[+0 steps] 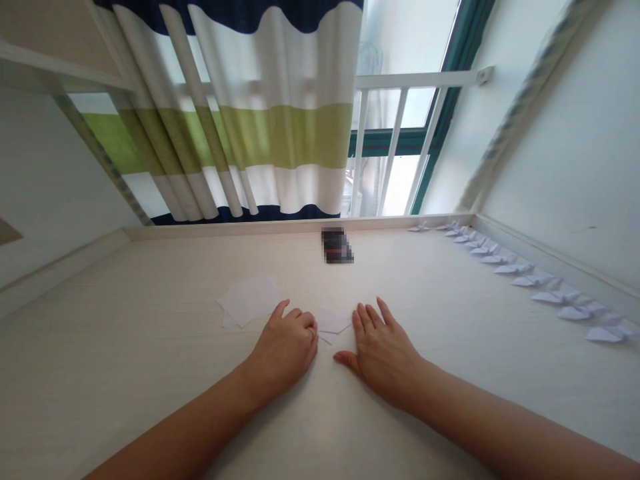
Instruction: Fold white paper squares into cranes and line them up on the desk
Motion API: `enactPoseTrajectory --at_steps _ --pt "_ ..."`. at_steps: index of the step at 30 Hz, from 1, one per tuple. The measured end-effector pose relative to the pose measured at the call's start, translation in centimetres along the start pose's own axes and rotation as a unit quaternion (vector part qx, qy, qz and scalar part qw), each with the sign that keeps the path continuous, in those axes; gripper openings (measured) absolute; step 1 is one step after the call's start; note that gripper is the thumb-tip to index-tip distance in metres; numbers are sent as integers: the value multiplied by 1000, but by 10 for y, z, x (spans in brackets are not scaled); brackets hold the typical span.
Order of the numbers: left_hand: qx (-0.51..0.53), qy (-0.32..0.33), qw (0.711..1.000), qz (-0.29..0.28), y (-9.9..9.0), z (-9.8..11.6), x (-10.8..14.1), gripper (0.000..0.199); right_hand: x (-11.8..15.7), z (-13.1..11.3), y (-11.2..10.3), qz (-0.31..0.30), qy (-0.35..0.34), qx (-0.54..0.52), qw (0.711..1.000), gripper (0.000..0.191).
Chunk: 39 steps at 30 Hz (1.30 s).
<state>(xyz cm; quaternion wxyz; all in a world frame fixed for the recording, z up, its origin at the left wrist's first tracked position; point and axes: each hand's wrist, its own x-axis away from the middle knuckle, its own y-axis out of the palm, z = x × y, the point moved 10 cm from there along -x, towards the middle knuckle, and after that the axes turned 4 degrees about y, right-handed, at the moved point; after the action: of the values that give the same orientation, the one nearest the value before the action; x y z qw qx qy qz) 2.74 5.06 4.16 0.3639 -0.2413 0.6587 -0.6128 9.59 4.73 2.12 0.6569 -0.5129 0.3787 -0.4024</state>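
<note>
A small white sheet of paper (pixel 333 321), folded so that layered corners show at its near edge, lies flat on the pale table between my hands. My left hand (pixel 287 340) has its fingers curled over the sheet's left edge, a ring on one of them; the fingertips and thumb are hidden. On the right edge of the paper rests my right hand (pixel 383 347), palm down, with fingers stretched out and the thumb spread towards me. Just beyond my left hand lies a loose, fanned pile of white paper sheets (pixel 253 299).
Several folded white paper cranes (pixel 513 269) line the table's right edge. A dark, pixelated object (pixel 337 245) sits near the back ledge (pixel 225 230). Behind the table hang a striped curtain (pixel 285 137) and a white window railing (pixel 417 80).
</note>
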Motion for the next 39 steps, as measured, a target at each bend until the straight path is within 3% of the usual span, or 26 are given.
enactPoseTrajectory --at_steps 9,22,27,30,33,36,39 --pt "34 -30 999 -20 1 -8 0 35 -1 3 1 -26 24 16 999 73" --pt "115 -40 993 11 4 -23 -4 32 -3 8 1 -43 58 24 997 76" --pt "258 -103 959 57 16 -46 -8 28 -8 19 -15 13 63 -16 998 50" --pt "320 -139 935 61 26 -54 -9 23 -11 25 -36 104 37 -74 991 32" --pt "320 -151 932 80 28 -58 -9 21 -13 24 -48 176 -17 -169 970 24" --pt "289 -151 940 103 26 -59 -9 29 -19 15 -34 141 -55 -226 962 22" --pt "274 -143 946 97 27 -57 -10 29 -27 15 -14 83 -31 -246 965 20"
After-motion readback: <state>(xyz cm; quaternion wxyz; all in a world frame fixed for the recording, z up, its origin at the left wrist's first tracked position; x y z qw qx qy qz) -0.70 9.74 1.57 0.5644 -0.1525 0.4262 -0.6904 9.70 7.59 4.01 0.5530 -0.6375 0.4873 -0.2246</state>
